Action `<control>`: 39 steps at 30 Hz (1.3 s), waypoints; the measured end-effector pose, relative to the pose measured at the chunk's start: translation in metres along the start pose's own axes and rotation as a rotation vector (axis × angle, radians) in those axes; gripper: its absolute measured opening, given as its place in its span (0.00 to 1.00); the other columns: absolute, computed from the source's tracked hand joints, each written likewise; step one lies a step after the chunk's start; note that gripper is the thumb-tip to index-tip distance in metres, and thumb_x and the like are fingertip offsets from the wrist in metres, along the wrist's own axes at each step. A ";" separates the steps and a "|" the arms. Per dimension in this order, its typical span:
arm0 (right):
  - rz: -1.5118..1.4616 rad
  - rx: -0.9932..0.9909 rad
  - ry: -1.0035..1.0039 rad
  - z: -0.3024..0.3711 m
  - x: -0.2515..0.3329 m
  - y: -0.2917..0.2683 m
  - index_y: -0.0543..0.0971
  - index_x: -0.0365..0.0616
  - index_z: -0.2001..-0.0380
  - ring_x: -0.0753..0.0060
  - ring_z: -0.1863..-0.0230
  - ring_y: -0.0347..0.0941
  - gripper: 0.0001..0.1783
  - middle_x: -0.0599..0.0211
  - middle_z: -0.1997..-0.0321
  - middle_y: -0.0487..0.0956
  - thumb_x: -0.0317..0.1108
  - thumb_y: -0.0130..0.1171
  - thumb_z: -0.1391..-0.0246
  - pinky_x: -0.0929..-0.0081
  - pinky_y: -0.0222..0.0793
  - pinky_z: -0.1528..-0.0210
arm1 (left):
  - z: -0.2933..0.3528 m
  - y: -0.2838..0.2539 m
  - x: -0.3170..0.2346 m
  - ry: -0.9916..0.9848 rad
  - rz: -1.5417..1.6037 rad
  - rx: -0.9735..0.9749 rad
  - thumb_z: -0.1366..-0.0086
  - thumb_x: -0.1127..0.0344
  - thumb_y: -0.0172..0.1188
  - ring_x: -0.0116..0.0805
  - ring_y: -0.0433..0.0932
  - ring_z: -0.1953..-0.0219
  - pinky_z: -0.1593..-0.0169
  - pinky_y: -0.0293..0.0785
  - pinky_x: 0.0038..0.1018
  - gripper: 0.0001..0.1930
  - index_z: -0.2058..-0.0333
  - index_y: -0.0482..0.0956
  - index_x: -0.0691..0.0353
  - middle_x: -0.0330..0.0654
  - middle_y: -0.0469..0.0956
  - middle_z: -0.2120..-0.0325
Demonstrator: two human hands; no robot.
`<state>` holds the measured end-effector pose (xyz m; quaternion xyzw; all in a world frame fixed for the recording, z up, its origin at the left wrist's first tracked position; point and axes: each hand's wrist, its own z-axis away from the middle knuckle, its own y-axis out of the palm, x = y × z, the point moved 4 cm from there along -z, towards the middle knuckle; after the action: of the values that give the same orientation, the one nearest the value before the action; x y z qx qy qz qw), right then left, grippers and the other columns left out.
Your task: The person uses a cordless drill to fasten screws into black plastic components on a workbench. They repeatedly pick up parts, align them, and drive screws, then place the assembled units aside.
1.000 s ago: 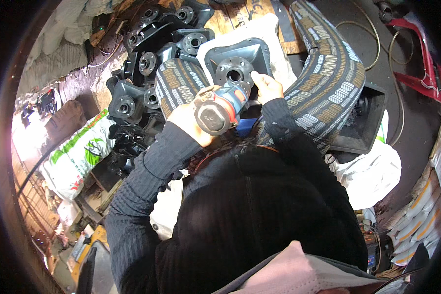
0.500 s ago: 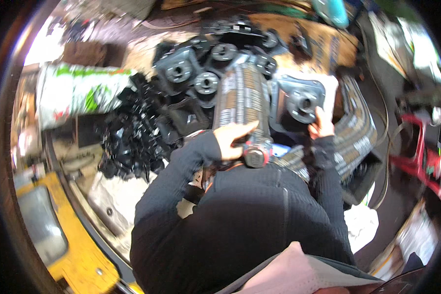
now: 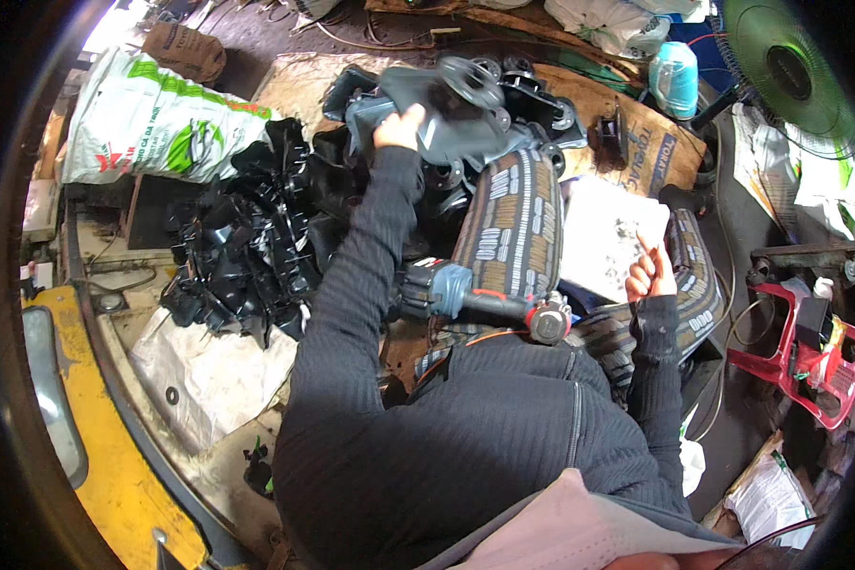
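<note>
My left hand (image 3: pixel 398 131) reaches to the pile at the far middle. It grips the edge of a black plastic plate with a round hub (image 3: pixel 446 109), blurred by motion. My right hand (image 3: pixel 652 273) is over the near right edge of a white tray (image 3: pixel 603 233) holding small parts. Its fingers are curled together; whatever they hold, if anything, is too small to make out. Across my lap lies a cordless power tool (image 3: pixel 494 306) with a blue-grey and red body, touched by neither hand. Patterned trousers cover my legs on both sides of the tray.
Black plastic pieces (image 3: pixel 242 256) are heaped at the left, beside a white and green sack (image 3: pixel 166 123). Similar hubbed parts (image 3: pixel 551 109) lie on cardboard at the back. A green fan (image 3: pixel 788 71) stands at the far right, with a red plastic stool (image 3: pixel 831 366) nearer.
My left hand has gone from the power tool on my lap to the far pile. The hubbed black plate has left my right hand and the tray; one like it is in my left.
</note>
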<state>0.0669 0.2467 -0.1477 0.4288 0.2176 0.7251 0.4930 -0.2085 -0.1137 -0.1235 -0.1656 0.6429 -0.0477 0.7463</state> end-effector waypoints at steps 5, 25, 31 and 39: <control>-0.140 -0.023 0.016 0.014 0.006 -0.074 0.61 0.44 0.45 0.85 0.84 0.52 0.25 0.79 0.80 0.60 0.39 0.47 0.45 0.86 0.49 0.86 | -0.153 0.035 0.073 -0.289 0.021 -0.104 0.47 0.48 0.56 0.44 0.75 0.67 0.61 0.71 0.33 0.27 0.61 0.73 0.71 0.52 0.75 0.65; -0.064 -0.042 0.134 0.002 0.008 -0.086 0.66 0.41 0.50 0.82 0.68 0.64 0.22 0.68 0.58 0.72 0.23 0.49 0.50 0.90 0.54 0.82 | 0.126 -0.188 0.159 -0.241 -0.569 0.696 0.44 0.56 0.52 0.32 0.70 0.75 0.73 0.66 0.29 0.11 0.73 0.74 0.57 0.38 0.71 0.80; 0.096 0.294 0.598 -0.018 -0.010 -0.012 0.68 0.40 0.54 0.77 0.71 0.64 0.16 0.70 0.63 0.72 0.24 0.48 0.49 0.85 0.53 0.82 | 0.392 -0.226 0.341 -0.831 -1.033 0.700 0.42 0.57 0.49 0.38 0.68 0.61 0.61 0.64 0.36 0.13 0.64 0.75 0.57 0.39 0.72 0.66; 0.327 0.039 0.295 -0.021 0.012 0.007 0.69 0.47 0.52 0.81 0.72 0.63 0.16 0.72 0.64 0.70 0.30 0.46 0.45 0.84 0.56 0.79 | 0.456 -0.195 0.387 -0.605 -1.394 0.916 0.42 0.58 0.46 0.40 0.63 0.48 0.51 0.58 0.39 0.14 0.59 0.77 0.48 0.37 0.71 0.54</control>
<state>0.0443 0.2571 -0.1486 0.3570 0.2292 0.8459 0.3233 0.3292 -0.3224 -0.3749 -0.2101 0.0889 -0.6984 0.6784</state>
